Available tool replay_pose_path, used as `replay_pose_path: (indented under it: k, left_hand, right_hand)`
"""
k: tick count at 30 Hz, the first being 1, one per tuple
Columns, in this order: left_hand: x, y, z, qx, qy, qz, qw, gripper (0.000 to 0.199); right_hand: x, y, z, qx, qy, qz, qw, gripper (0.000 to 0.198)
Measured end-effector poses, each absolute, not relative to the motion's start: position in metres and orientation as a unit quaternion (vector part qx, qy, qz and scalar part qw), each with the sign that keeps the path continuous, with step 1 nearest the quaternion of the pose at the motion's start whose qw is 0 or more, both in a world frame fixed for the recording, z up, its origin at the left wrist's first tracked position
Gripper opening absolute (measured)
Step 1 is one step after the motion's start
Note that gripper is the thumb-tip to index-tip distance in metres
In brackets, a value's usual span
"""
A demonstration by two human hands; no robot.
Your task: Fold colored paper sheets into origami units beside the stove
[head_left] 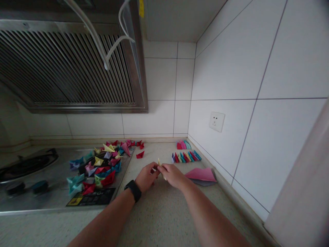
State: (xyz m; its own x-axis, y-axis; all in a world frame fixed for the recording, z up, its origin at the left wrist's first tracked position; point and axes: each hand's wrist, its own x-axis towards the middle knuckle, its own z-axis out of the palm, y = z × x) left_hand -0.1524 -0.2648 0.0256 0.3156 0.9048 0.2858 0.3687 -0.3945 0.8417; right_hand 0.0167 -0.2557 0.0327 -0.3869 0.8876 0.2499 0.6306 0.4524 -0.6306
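A small pale yellow piece of folded paper (159, 161) is pinched between my two hands above the counter, mostly hidden by the fingers. My left hand (147, 176), with a black watch on the wrist, has its fingers closed at the paper's left side. My right hand (172, 174) grips it from the right with thumb and fingers together. Behind my right hand is a row of folded paper pieces (186, 156) in several colours. Sheets of pink paper (202, 174) lie to its right. A red folded paper boat (140, 155) sits beyond my left hand.
Many coloured paper foldings (99, 169) are heaped on the gas stove (55, 202) at left. More folded papers (183, 145) lie by the back corner. A range hood (77, 68) hangs above the stove. The tiled wall with a socket (217, 121) bounds the counter (164, 219) at right.
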Motion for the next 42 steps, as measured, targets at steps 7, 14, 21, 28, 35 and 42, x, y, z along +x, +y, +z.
replay_pose_path:
  k: [7, 14, 21, 28, 35, 42]
  left_hand:
    - [-0.155, -0.265, 0.029, 0.716, 0.422, 0.402, 0.384, 0.038]
    - [-0.155, -0.260, 0.025, 0.716, 0.419, 0.397, 0.394, 0.035]
    - [-0.155, -0.261, 0.028, 0.699, 0.415, 0.408, 0.416, 0.038]
    - [-0.157, -0.255, 0.023, 0.675, 0.406, 0.421, 0.450, 0.037]
    - [-0.156, -0.258, 0.027, 0.700, 0.416, 0.408, 0.412, 0.035]
    - [-0.155, -0.261, 0.030, 0.700, 0.411, 0.410, 0.416, 0.033]
  right_hand:
    - [0.016, -0.261, 0.037, -0.439, -0.802, 0.260, 0.311, 0.063]
    - [0.017, -0.265, 0.040, -0.425, -0.811, 0.269, 0.297, 0.065]
    - [0.018, -0.264, 0.041, -0.440, -0.807, 0.252, 0.303, 0.064]
    - [0.018, -0.252, 0.032, -0.489, -0.780, 0.222, 0.322, 0.052]
    - [0.017, -0.249, 0.029, -0.468, -0.785, 0.230, 0.335, 0.046]
    - [0.016, -0.251, 0.030, -0.457, -0.789, 0.233, 0.338, 0.046]
